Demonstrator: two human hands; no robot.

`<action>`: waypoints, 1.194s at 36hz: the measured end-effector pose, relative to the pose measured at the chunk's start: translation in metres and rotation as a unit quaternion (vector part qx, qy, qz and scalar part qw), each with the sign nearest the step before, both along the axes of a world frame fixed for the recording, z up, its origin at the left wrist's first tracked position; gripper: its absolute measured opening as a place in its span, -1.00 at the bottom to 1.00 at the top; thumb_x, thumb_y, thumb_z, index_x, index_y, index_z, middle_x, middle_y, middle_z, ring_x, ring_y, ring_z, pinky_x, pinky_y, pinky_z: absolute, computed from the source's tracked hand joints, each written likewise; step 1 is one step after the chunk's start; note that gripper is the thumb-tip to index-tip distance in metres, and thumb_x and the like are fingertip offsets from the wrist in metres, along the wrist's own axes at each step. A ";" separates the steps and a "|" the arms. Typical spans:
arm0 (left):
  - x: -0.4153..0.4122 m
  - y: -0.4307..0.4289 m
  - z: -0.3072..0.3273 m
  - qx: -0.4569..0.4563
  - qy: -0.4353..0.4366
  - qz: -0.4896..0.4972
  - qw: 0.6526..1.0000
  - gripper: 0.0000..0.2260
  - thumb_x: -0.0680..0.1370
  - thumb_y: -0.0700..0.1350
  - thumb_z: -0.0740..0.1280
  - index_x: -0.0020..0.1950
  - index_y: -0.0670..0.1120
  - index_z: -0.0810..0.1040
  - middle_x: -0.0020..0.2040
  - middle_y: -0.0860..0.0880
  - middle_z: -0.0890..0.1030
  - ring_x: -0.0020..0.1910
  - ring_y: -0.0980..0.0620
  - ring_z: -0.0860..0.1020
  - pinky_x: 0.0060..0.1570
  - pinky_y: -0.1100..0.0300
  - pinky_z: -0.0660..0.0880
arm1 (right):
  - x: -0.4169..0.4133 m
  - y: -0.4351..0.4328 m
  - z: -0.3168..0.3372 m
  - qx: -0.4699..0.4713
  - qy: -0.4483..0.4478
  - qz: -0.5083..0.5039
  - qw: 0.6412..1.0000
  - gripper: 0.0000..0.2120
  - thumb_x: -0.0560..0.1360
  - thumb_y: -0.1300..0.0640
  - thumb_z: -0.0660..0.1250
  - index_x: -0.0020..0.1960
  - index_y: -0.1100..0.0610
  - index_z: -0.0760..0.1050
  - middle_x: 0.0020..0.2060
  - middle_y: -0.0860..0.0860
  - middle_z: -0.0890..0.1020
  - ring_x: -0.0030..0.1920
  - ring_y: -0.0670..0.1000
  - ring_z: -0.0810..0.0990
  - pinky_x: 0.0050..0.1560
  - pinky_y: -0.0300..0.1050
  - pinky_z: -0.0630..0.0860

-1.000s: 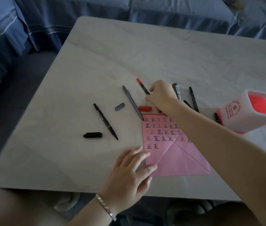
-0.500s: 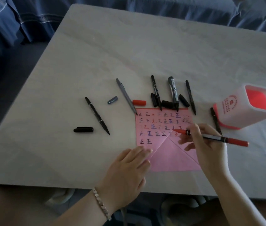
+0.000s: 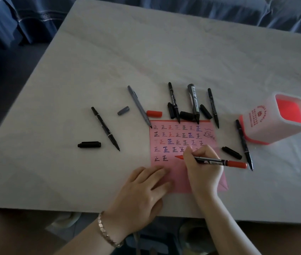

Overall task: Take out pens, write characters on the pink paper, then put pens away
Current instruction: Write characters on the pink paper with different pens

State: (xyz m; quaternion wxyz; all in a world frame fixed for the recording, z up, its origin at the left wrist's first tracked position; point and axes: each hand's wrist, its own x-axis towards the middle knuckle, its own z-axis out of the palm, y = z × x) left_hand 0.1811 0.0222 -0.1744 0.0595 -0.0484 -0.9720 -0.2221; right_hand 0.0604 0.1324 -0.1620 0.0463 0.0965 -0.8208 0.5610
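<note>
The pink paper (image 3: 179,138) lies near the table's front edge, with rows of written characters on its upper part. My right hand (image 3: 202,171) grips a red-tipped pen (image 3: 212,161), whose tip rests on the paper just right of the bottom row. My left hand (image 3: 144,190) presses flat on the paper's lower left corner. Several uncapped pens (image 3: 173,102) and loose caps (image 3: 154,113) lie above and beside the paper. The white pen holder (image 3: 262,124) with a red inside stands at the right, tilted.
A black pen (image 3: 105,128) and its cap (image 3: 89,144) lie left of the paper, with a grey cap (image 3: 123,110) further back. Another black pen (image 3: 243,144) and cap (image 3: 231,152) lie by the holder. Blue fabric (image 3: 26,19) borders the table (image 3: 164,57) behind.
My right hand picked up the red pen from above the paper, brought it down and moved its tip left to the bottom row. My left hand stayed on the paper's corner.
</note>
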 end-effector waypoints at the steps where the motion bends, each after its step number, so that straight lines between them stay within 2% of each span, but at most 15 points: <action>1: 0.000 0.000 -0.001 0.000 -0.001 0.000 1.000 -0.68 0.40 -0.06 0.20 0.14 0.03 0.48 0.24 -0.04 0.52 0.24 -0.01 0.38 0.20 0.13 0.25 | 0.000 0.000 0.000 0.008 0.005 0.003 1.000 -0.71 0.38 0.35 0.39 -0.45 0.23 0.36 -0.62 -0.11 0.44 -0.53 -0.17 0.42 -0.50 -0.48 0.30; 5: 0.000 0.001 -0.001 0.000 0.002 0.004 1.000 -0.68 0.41 -0.07 0.19 0.15 0.04 0.46 0.24 -0.04 0.52 0.24 -0.01 0.37 0.21 0.13 0.25 | 0.000 0.000 -0.001 0.038 0.018 0.021 0.999 -0.73 0.37 0.34 0.39 -0.44 0.31 0.37 -0.57 -0.01 0.41 -0.50 -0.13 0.41 -0.50 -0.45 0.32; 9: 0.000 0.000 0.000 0.002 0.006 0.004 1.000 -0.68 0.41 -0.07 0.19 0.16 0.04 0.44 0.24 -0.05 0.52 0.25 0.00 0.36 0.20 0.13 0.25 | 0.000 0.000 0.000 0.039 0.023 0.025 0.999 -0.73 0.38 0.33 0.39 -0.43 0.27 0.37 -0.57 -0.02 0.41 -0.49 -0.14 0.42 -0.49 -0.44 0.33; 16: 0.000 0.000 0.000 0.004 0.001 0.005 1.000 -0.67 0.41 -0.07 0.19 0.17 0.04 0.44 0.25 -0.05 0.52 0.25 -0.01 0.36 0.21 0.13 0.24 | 0.000 -0.002 -0.001 0.040 0.031 0.032 0.998 -0.73 0.38 0.32 0.39 -0.43 0.29 0.37 -0.56 0.02 0.43 -0.43 -0.02 0.44 -0.48 -0.37 0.34; 20: 0.000 0.000 0.000 0.008 0.000 0.006 1.000 -0.68 0.41 -0.07 0.19 0.16 0.04 0.47 0.25 -0.04 0.52 0.25 -0.01 0.37 0.21 0.11 0.26 | 0.000 -0.002 -0.002 0.055 0.038 0.035 0.997 -0.72 0.38 0.31 0.39 -0.43 0.30 0.36 -0.55 0.11 0.44 -0.41 0.06 0.43 -0.47 -0.24 0.34; 25: 0.000 0.000 -0.001 0.007 -0.002 0.008 1.000 -0.68 0.41 -0.07 0.19 0.15 0.04 0.47 0.24 -0.04 0.52 0.25 -0.01 0.37 0.20 0.10 0.27 | 0.001 -0.002 -0.002 0.045 0.037 0.012 0.998 -0.71 0.37 0.35 0.38 -0.45 0.32 0.33 -0.58 0.02 0.37 -0.49 -0.09 0.37 -0.51 -0.41 0.27; 28: 0.000 0.000 -0.001 0.004 -0.003 0.008 1.000 -0.68 0.41 -0.07 0.20 0.16 0.04 0.46 0.25 -0.04 0.51 0.25 0.00 0.37 0.20 0.10 0.27 | 0.000 -0.002 -0.002 0.043 0.031 0.011 0.999 -0.71 0.37 0.35 0.38 -0.45 0.30 0.34 -0.59 -0.02 0.36 -0.51 -0.14 0.38 -0.51 -0.44 0.27; 37: 0.000 0.000 -0.001 0.008 0.001 0.010 1.000 -0.69 0.42 -0.07 0.19 0.16 0.04 0.45 0.24 -0.04 0.52 0.25 0.00 0.36 0.20 0.10 0.27 | 0.000 -0.002 -0.003 0.031 0.024 0.021 0.999 -0.72 0.36 0.36 0.37 -0.45 0.34 0.34 -0.58 0.08 0.39 -0.50 -0.08 0.37 -0.51 -0.42 0.28; 43: 0.000 0.000 -0.001 0.004 0.003 0.013 1.000 -0.69 0.42 -0.06 0.19 0.15 0.04 0.47 0.23 -0.03 0.52 0.25 0.01 0.37 0.20 0.10 0.27 | -0.001 -0.001 -0.004 0.044 0.047 0.022 0.998 -0.74 0.33 0.39 0.38 -0.46 0.32 0.35 -0.58 0.03 0.40 -0.47 -0.07 0.41 -0.49 -0.44 0.31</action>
